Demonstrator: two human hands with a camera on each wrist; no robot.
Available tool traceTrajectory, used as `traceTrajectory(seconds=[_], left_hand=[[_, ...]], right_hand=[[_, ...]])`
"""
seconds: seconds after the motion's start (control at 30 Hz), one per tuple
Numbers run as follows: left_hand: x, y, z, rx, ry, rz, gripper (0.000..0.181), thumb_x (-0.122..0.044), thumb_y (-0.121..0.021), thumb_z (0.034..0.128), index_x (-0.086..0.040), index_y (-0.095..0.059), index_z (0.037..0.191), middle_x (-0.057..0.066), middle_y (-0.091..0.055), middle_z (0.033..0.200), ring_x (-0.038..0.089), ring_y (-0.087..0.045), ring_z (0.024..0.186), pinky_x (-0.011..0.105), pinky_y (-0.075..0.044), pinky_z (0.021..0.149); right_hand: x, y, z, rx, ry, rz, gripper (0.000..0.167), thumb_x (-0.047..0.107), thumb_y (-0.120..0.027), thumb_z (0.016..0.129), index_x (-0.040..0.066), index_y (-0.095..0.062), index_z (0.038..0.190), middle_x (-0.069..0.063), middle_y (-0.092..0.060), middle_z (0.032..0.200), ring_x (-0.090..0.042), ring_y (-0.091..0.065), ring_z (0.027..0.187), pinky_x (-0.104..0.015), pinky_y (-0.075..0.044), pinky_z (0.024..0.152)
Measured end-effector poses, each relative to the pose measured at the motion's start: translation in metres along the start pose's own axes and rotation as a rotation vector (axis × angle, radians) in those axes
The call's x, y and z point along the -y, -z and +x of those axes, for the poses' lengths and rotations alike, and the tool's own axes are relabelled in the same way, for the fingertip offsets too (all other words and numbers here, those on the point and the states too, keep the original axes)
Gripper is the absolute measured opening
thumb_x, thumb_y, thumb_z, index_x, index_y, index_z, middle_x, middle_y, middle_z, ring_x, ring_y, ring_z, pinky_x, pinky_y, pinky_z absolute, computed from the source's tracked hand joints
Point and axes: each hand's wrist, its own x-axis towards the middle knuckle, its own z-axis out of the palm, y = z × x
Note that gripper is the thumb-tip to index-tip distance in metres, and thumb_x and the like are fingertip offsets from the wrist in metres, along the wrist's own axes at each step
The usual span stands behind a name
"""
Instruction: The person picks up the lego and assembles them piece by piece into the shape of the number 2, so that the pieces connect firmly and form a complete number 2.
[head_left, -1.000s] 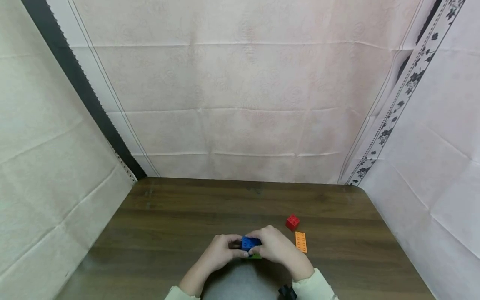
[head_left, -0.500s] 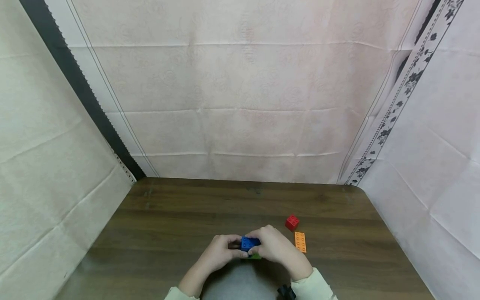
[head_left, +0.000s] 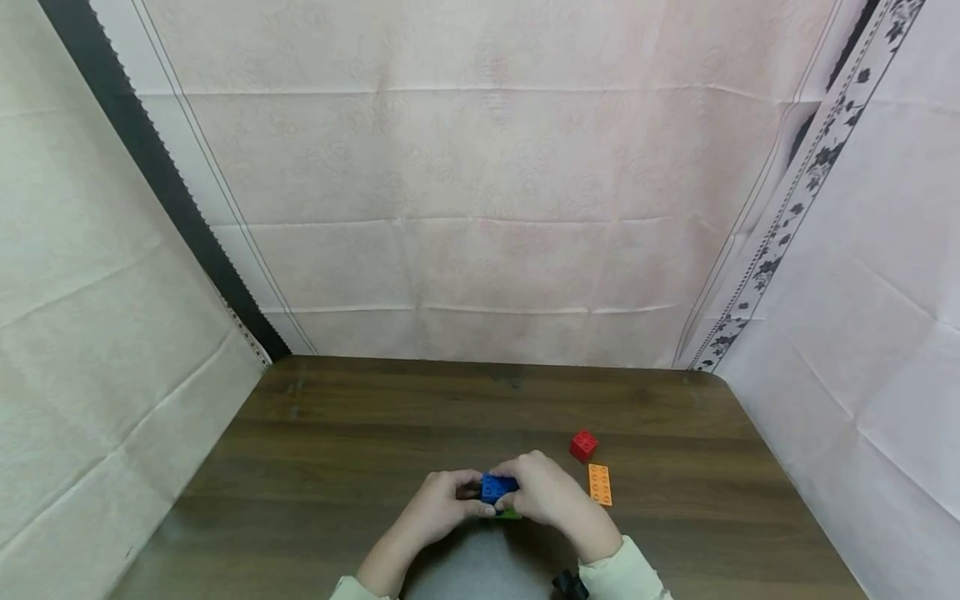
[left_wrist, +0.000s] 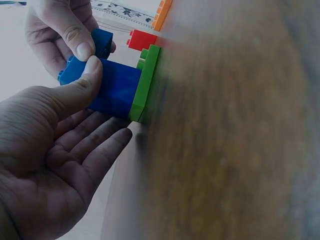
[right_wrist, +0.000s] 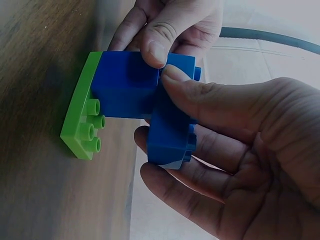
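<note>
In my head view the right hand (head_left: 547,493) covers part of the blue bricks (head_left: 495,487) and only a sliver of the green studded plate (head_left: 509,515) shows. My left-wrist feed crops the orange brick (left_wrist: 161,16) at the top and blurs the wooden tabletop (left_wrist: 225,140). I can't identify the black object (head_left: 572,585) by the right sleeve (head_left: 621,573).

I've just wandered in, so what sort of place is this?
Perhaps a screened-off play or filming spot: creased sheets line three sides of a wooden table, where someone holds blue bricks like toy ones.
</note>
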Motion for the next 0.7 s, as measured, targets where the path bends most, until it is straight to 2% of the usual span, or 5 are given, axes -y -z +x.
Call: traceTrajectory(seconds=[0.27,0.4,0.57,0.7], left_hand=[[-0.002,-0.003,0.0,-0.018,-0.044,0.024,0.035,-0.027,-0.081,0.086,-0.009,-0.072,0.115,0.003,-0.075,0.109,0.014,-0.071,0.101,0.024,-0.056,0.082],[-0.003,-0.003,-0.001,-0.011,-0.058,0.063,0.035,-0.031,-0.079,0.0875,-0.013,-0.072,0.116,-0.001,-0.074,0.109,0.012,-0.07,0.101,0.024,-0.055,0.083],[-0.006,0.0,-0.006,0.004,-0.067,0.128,0.036,-0.036,-0.076,0.0899,-0.019,-0.069,0.121,-0.006,-0.072,0.112,0.01,-0.068,0.103,0.028,-0.056,0.084],[-0.011,0.002,-0.008,-0.018,-0.081,0.144,0.036,-0.036,-0.075,0.0914,-0.019,-0.069,0.122,-0.004,-0.071,0.113,0.012,-0.069,0.102,0.032,-0.057,0.084]], right_hand=[[0.0,0.002,-0.001,-0.002,-0.013,0.005,0.025,0.016,-0.079,0.087,0.014,-0.077,0.112,0.005,-0.074,0.102,-0.005,-0.06,0.081,-0.031,-0.055,0.077],[0.0,0.002,-0.001,-0.004,-0.017,0.007,0.026,0.015,-0.079,0.087,0.013,-0.077,0.113,0.004,-0.074,0.103,-0.005,-0.061,0.082,-0.032,-0.056,0.078],[0.0,0.0,0.0,-0.001,-0.012,-0.002,0.028,0.017,-0.08,0.087,0.014,-0.076,0.115,0.004,-0.074,0.105,-0.004,-0.062,0.084,-0.03,-0.056,0.078],[0.0,0.0,-0.001,-0.003,-0.003,-0.008,0.028,0.018,-0.08,0.088,0.014,-0.076,0.115,0.005,-0.073,0.105,-0.004,-0.063,0.085,-0.03,-0.056,0.079]])
